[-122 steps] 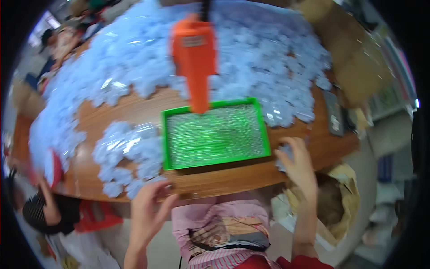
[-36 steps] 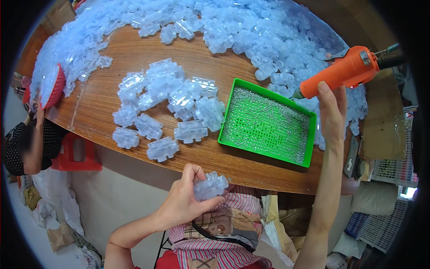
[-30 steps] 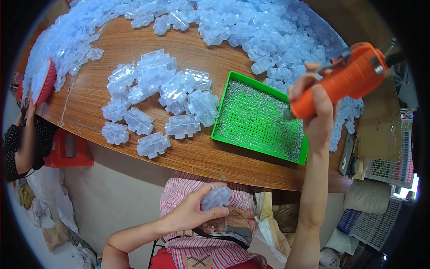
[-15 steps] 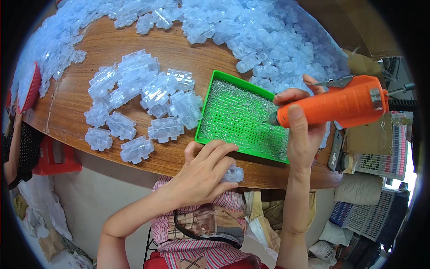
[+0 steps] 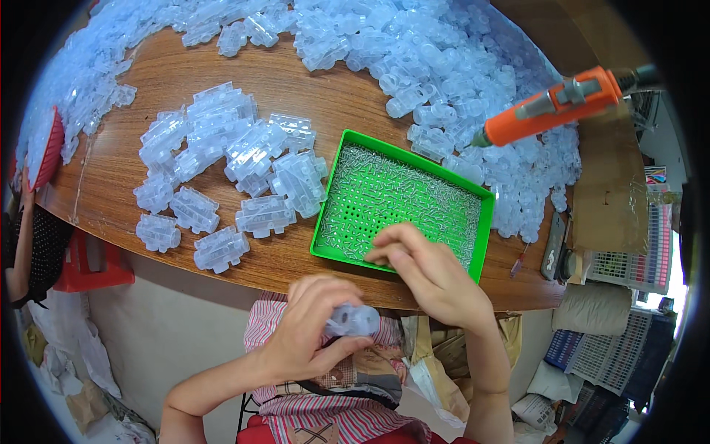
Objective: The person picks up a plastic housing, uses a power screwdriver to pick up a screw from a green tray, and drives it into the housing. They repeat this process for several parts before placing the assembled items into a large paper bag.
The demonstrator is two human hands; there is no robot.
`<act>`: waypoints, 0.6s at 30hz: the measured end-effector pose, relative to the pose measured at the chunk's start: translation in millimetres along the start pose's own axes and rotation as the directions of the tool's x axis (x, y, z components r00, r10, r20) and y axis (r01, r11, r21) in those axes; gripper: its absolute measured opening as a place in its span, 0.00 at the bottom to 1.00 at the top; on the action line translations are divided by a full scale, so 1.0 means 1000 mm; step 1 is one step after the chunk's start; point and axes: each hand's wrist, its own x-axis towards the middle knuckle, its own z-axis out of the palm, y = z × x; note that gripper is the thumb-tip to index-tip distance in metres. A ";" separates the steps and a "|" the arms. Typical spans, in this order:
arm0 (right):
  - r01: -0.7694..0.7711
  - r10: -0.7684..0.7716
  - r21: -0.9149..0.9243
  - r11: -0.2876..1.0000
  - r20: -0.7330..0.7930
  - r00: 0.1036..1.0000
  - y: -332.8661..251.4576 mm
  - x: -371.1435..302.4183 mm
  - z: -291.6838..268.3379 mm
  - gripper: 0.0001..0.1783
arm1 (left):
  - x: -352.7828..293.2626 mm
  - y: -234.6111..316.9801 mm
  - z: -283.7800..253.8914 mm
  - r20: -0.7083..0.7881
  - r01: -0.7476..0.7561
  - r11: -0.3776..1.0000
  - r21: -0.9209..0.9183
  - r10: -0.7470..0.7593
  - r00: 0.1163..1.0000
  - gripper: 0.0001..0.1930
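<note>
My left hand [image 5: 307, 329] is closed around a clear plastic housing [image 5: 353, 320], held in front of the table's near edge. My right hand [image 5: 436, 285] is over the near rim of a green tray [image 5: 486, 240], fingers bent and drawn together; whether a screw is between them is hidden. Small silver screws [image 5: 414, 196] are spread over the tray's perforated bottom. An orange electric screwdriver [image 5: 551, 111] hangs in the air at the right, bit pointing left, out of my hands.
Several clear housings [image 5: 251, 155] lie left of the tray. A large heap of similar clear parts [image 5: 444, 66] covers the far side of the table [image 5: 111, 177]. Another person's arm [image 5: 26, 229] and a red basket [image 5: 48, 152] are at the left edge. A cardboard box [image 5: 610, 207] stands right.
My right hand has let go of the screwdriver, which now hangs higher up, and has come down to the tray. My left hand has drawn the housing off the table edge towards me.
</note>
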 end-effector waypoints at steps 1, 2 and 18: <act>-0.062 0.064 -0.033 0.998 0.047 0.997 -0.001 0.008 -0.002 0.11 | -0.005 0.003 -0.001 0.006 -0.001 1.000 -0.001 0.001 1.000 0.22; -0.057 0.059 -0.029 0.998 0.051 0.997 0.001 0.014 -0.002 0.11 | -0.013 0.008 -0.002 0.089 0.279 0.937 -0.210 -0.266 0.960 0.21; 0.050 -0.112 -0.276 0.960 -0.211 0.971 0.004 0.013 0.002 0.08 | -0.046 -0.004 0.019 0.431 0.653 0.226 -0.723 -0.591 0.682 0.19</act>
